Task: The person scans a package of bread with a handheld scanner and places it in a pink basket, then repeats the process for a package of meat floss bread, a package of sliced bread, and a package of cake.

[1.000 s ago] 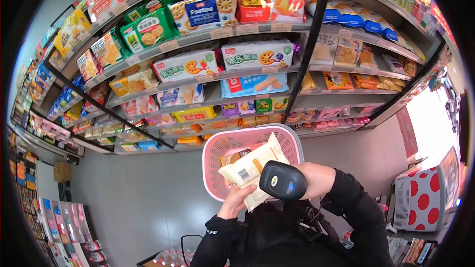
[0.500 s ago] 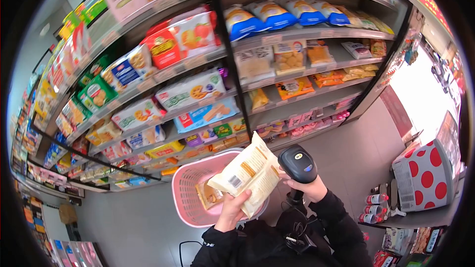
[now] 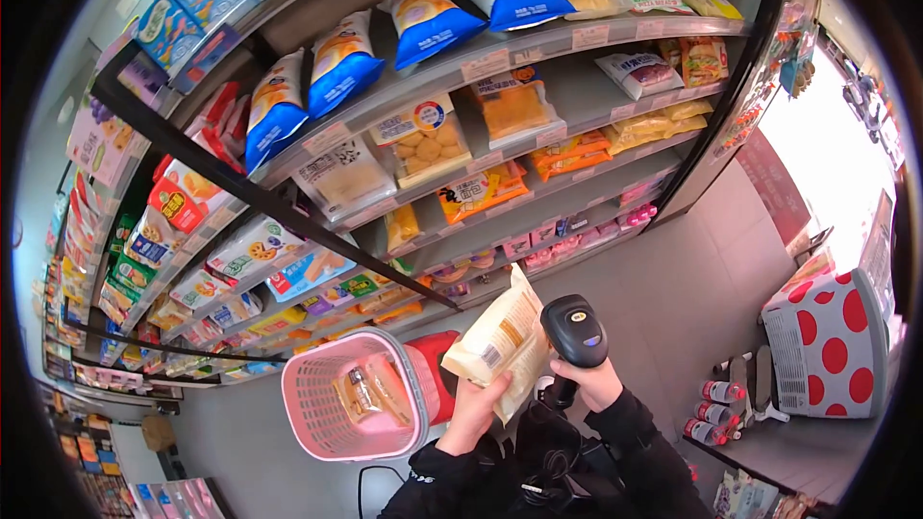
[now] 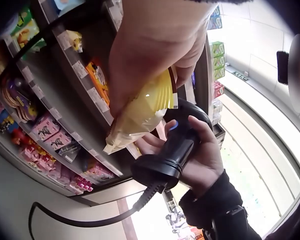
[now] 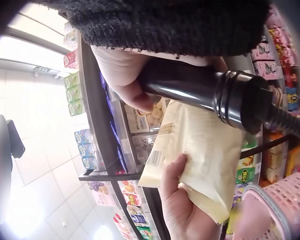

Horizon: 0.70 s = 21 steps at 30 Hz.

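Note:
My left hand [image 3: 473,410] grips the lower edge of a cream snack packet [image 3: 504,336], its thumb across the printed side with the barcode. In the right wrist view the left hand [image 5: 186,207] pinches the same packet [image 5: 195,150]. My right hand [image 3: 591,383] holds a black handheld scanner [image 3: 574,331] by its handle, head up, just right of the packet. The left wrist view shows the right hand's [image 4: 202,155] fingers curled round the scanner handle [image 4: 177,150], a cable running from its base.
A pink basket [image 3: 312,423] with several packets inside stands on the floor to the left, a red object [image 3: 435,375] beside it. Stocked shelves [image 3: 577,38] curve across the front. At the right are a polka-dot box [image 3: 829,346] and bottles [image 3: 716,413].
The head view has swung to the right, so shelves and basket appear further left. The scanner, formerly overlapping the packet, now stands upright at its right side. Both hands keep their holds.

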Available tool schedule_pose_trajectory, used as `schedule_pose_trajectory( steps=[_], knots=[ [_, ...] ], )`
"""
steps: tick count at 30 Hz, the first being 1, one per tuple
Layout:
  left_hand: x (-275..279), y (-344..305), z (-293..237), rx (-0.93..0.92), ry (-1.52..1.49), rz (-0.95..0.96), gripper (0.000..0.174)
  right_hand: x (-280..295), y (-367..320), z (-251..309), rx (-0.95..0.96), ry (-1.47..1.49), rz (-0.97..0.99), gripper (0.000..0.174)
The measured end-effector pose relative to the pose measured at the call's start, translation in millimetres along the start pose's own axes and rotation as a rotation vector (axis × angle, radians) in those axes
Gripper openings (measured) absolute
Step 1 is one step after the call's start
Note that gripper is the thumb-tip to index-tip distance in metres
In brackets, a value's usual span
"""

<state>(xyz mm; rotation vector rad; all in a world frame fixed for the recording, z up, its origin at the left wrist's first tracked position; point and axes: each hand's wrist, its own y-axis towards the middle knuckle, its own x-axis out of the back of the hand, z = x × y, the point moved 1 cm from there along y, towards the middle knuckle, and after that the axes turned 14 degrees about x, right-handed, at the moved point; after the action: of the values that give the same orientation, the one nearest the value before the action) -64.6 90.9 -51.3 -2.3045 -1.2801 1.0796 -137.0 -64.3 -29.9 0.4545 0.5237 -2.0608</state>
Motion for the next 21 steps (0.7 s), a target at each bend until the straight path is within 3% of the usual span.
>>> schedule_pose_trajectory(
  steps=[9,15,21],
  knots=[
    [-11.2,-0.2,-0.2,0.082,-0.164,-0.111,0.041,24.0,12.9,-8.5,-0.068,-0.031,0.145,0.035],
    [1.2,-9.9,-7.0,0.073,-0.241,-0.132,0.043,8.9,15.5,-6.1,-0.119,-0.062,0.239,0.034],
    [18.7,-19.8,-21.2,0.004,-0.31,-0.056,0.044,-28.6,19.2,11.8,-0.016,-0.154,0.362,0.035]
  ],
)
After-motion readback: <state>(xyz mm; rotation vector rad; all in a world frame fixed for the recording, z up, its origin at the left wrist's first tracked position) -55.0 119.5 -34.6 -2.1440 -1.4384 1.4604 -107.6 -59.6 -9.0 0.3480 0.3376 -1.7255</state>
